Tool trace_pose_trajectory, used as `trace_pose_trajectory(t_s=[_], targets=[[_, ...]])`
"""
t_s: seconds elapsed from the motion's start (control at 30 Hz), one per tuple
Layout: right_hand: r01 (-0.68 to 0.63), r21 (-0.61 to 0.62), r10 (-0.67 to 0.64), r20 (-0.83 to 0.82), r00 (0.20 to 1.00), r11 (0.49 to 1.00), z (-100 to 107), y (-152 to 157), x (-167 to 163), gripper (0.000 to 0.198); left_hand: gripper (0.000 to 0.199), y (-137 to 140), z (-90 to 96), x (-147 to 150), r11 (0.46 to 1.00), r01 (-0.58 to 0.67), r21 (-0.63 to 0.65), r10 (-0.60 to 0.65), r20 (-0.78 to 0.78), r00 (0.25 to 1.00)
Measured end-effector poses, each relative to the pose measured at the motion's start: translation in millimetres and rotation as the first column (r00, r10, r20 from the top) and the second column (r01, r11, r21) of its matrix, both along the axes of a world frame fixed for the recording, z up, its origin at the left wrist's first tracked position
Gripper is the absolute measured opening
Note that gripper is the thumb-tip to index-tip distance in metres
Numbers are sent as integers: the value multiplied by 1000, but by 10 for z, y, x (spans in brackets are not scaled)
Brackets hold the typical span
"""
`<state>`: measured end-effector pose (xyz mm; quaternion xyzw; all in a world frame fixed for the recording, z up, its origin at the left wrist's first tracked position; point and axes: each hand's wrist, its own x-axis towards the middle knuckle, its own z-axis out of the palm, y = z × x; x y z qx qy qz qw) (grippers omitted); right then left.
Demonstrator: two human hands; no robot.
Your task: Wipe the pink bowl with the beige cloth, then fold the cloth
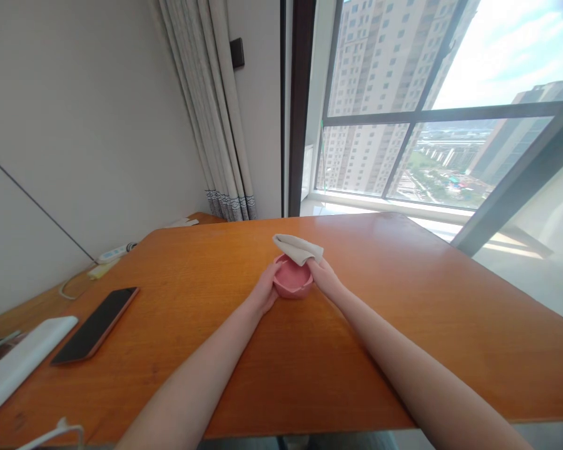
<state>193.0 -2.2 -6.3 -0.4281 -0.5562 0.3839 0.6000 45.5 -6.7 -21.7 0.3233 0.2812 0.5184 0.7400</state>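
A small pink bowl (pixel 293 279) with an angular, scalloped rim is at the middle of the wooden table (pixel 206 269). My left hand (pixel 265 289) grips its left side, thumb at the rim and fingers around the outer wall. On the right, my right hand (pixel 325 275) is closed on a folded off-white cloth (pixel 298 249). The cloth lies across the bowl's far rim and partly covers the opening. Most of my right fingers are hidden beneath the cloth.
At the left lie a dark phone (pixel 96 326) and a long white case (pixel 25 362). A white cable (pixel 59 431) curls at the near left edge. Behind them are a power strip (pixel 113 253) and the wall. Curtains (pixel 220 125) and a large window (pixel 403 156) stand beyond the table.
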Motion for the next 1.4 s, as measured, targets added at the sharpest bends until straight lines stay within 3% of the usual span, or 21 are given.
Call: trace_pose_trajectory(t_s=[0.17, 0.3, 0.37, 0.47, 0.6, 0.73, 0.83, 0.9, 1.0, 1.17, 1.3, 1.4], targets=[[15, 214, -61, 208, 976, 977, -64, -209, -308, 49, 30, 112, 23, -88, 975, -180, -126, 198, 145, 969], [-58, 203, 11, 223, 975, 978, -113, -246, -361, 48, 30, 181, 39, -195, 959, -239, -151, 270, 243, 931], [-5, 114, -7, 109, 994, 993, -140, -189, -323, 45, 33, 189, 43, -213, 959, -237, -157, 271, 257, 928], [40, -84, -56, -188, 981, 996, -150, -75, -262, 43, 33, 163, 43, -182, 967, -218, -135, 243, 209, 947], [-109, -150, 8, -549, 835, 983, -109, 11, -232, 34, 38, 100, 21, -96, 987, -150, -57, 154, 88, 984], [-174, -246, -41, -679, 733, 954, -153, 3, -277, 26, 41, 84, -8, -66, 984, -169, -53, 170, 19, 985], [-174, -293, -64, -654, 754, 940, -259, -30, -371, 31, 37, 118, -33, -96, 967, -253, -38, 254, 42, 966], [-127, -315, -83, -576, 813, 941, -319, -50, -433, 36, 39, 149, -50, -127, 962, -272, 6, 271, 47, 961], [-32, -310, -107, -419, 902, 950, -346, -57, -451, 43, 44, 174, -57, -157, 974, -218, 60, 219, -11, 976], [88, -282, -183, -332, 925, 955, -299, 21, -250, 46, 40, 103, 16, -148, 993, -112, -20, 109, -141, 984], [31, -351, -161, -349, 923, 936, -271, 81, -154, 42, 41, 30, 101, -151, 991, 24, -134, -51, -206, 977], [-62, -332, -80, -398, 914, 941, -238, 40, -253, 43, 37, 35, 116, -144, 987, -102, -120, 80, -175, 981]])
